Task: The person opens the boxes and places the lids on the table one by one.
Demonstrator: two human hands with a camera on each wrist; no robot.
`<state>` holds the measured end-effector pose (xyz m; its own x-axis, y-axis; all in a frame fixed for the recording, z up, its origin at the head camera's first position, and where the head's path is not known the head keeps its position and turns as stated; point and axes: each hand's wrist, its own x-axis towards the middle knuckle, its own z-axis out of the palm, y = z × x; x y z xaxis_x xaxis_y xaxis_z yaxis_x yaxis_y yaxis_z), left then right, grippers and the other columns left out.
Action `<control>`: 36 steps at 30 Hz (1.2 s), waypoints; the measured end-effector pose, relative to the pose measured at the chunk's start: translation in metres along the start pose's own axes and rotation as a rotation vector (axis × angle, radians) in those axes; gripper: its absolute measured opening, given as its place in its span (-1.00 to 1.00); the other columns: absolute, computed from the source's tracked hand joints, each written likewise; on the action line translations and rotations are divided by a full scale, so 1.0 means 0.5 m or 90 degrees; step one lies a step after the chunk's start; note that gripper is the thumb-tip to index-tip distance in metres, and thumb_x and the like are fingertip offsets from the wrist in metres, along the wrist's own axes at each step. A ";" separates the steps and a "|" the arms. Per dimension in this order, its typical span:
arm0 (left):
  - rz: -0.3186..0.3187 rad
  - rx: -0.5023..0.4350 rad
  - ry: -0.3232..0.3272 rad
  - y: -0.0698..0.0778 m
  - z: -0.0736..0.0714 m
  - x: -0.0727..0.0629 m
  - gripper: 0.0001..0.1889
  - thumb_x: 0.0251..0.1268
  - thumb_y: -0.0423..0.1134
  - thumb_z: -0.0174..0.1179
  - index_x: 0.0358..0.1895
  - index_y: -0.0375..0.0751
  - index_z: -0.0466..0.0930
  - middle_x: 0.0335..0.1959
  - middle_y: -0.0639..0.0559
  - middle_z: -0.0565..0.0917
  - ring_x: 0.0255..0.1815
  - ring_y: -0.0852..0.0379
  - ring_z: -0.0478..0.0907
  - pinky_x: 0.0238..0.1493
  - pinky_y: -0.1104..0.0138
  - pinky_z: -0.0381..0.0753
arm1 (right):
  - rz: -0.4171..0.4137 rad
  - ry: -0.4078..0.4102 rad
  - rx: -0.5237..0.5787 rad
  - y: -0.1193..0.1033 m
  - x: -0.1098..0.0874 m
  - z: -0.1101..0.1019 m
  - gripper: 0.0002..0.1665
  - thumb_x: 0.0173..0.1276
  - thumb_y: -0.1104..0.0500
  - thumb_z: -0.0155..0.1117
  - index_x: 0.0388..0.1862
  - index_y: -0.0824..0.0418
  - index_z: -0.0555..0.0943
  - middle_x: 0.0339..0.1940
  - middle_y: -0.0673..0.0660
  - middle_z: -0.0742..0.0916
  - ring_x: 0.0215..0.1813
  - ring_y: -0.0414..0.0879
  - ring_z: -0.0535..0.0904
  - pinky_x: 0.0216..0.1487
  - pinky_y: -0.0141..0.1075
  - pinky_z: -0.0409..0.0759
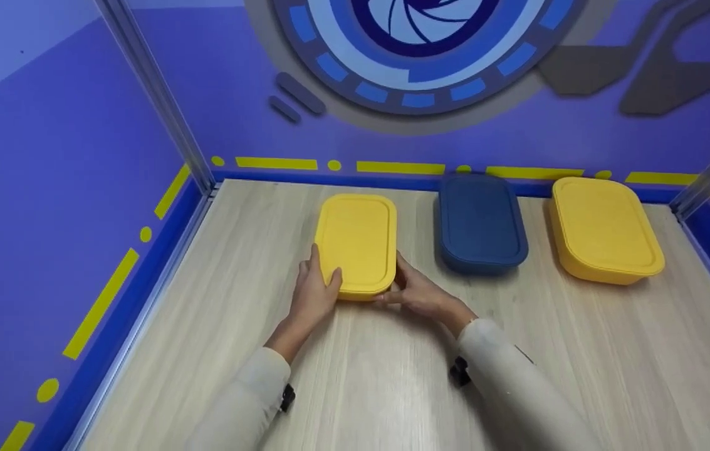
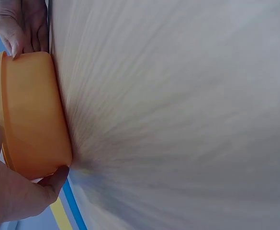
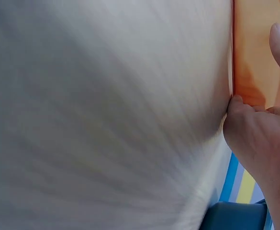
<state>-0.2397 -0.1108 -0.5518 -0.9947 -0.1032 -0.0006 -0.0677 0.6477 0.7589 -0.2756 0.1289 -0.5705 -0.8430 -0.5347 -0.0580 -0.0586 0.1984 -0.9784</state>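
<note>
A yellow lidded lunch box (image 1: 358, 241) stands on the wooden table, long side pointing away from me. My left hand (image 1: 314, 291) grips its near left corner, thumb over the lid's edge and fingers along the left wall. On the opposite side my right hand (image 1: 420, 291) holds the near right corner, thumb at the front wall and fingers along the right side. In the left wrist view both hands flank the box (image 2: 34, 110), whose base is right at the tabletop. The right wrist view has the right thumb (image 3: 279, 45) in front of the box wall (image 3: 254, 48).
A dark blue lidded box (image 1: 483, 222) stands right of the held one, and another yellow box (image 1: 608, 228) stands farther right. Purple panels with yellow dashes (image 1: 276, 163) wall the table (image 1: 380, 388) at the back and sides.
</note>
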 end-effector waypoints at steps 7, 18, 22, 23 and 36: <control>-0.006 0.012 -0.016 0.006 -0.002 0.001 -0.14 0.66 0.01 0.06 0.76 -0.27 -0.15 0.48 -0.38 0.35 0.46 -0.26 0.46 0.50 -0.09 0.50 | 0.010 0.003 -0.026 -0.001 -0.004 -0.003 0.42 0.30 0.21 0.62 0.83 -0.12 -0.17 0.85 -0.05 0.03 0.84 -0.08 -0.11 0.84 0.02 -0.15; -0.011 0.036 -0.024 0.006 -0.003 0.002 -0.14 0.67 0.04 0.04 0.77 -0.25 -0.17 0.46 -0.39 0.35 0.40 -0.25 0.47 0.44 -0.09 0.54 | 0.016 0.008 -0.045 -0.002 -0.006 0.001 0.41 0.29 0.07 0.65 0.82 -0.14 -0.15 0.84 -0.03 0.10 0.83 -0.07 -0.04 0.83 0.04 -0.06; -0.012 0.042 -0.032 0.007 -0.006 0.005 -0.12 0.66 0.05 0.05 0.77 -0.25 -0.18 0.45 -0.38 0.36 0.34 -0.21 0.49 0.43 -0.08 0.54 | 0.020 0.016 -0.041 -0.002 -0.008 0.000 0.40 0.28 0.10 0.66 0.82 -0.13 -0.11 0.83 -0.02 0.15 0.81 -0.08 0.05 0.81 0.00 0.02; -0.014 0.040 -0.034 0.007 -0.006 0.005 -0.11 0.65 0.06 0.06 0.77 -0.24 -0.18 0.46 -0.38 0.35 0.34 -0.21 0.49 0.44 -0.07 0.53 | 0.019 0.016 -0.037 -0.001 -0.007 0.001 0.39 0.28 0.11 0.65 0.82 -0.12 -0.11 0.82 -0.02 0.16 0.80 -0.08 0.06 0.81 0.00 0.03; -0.005 0.030 -0.034 0.005 -0.006 0.007 -0.09 0.65 0.07 0.08 0.77 -0.28 -0.19 0.50 -0.41 0.33 0.41 -0.26 0.48 0.47 -0.10 0.51 | 0.050 0.032 -0.039 -0.014 0.000 -0.001 0.39 0.22 0.20 0.68 0.82 -0.04 -0.03 0.77 0.05 0.31 0.75 -0.02 0.26 0.73 -0.01 0.27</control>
<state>-0.2428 -0.1121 -0.5480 -0.9967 -0.0697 -0.0423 -0.0786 0.6822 0.7269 -0.2756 0.1279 -0.5634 -0.8717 -0.4746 -0.1223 -0.0228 0.2886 -0.9572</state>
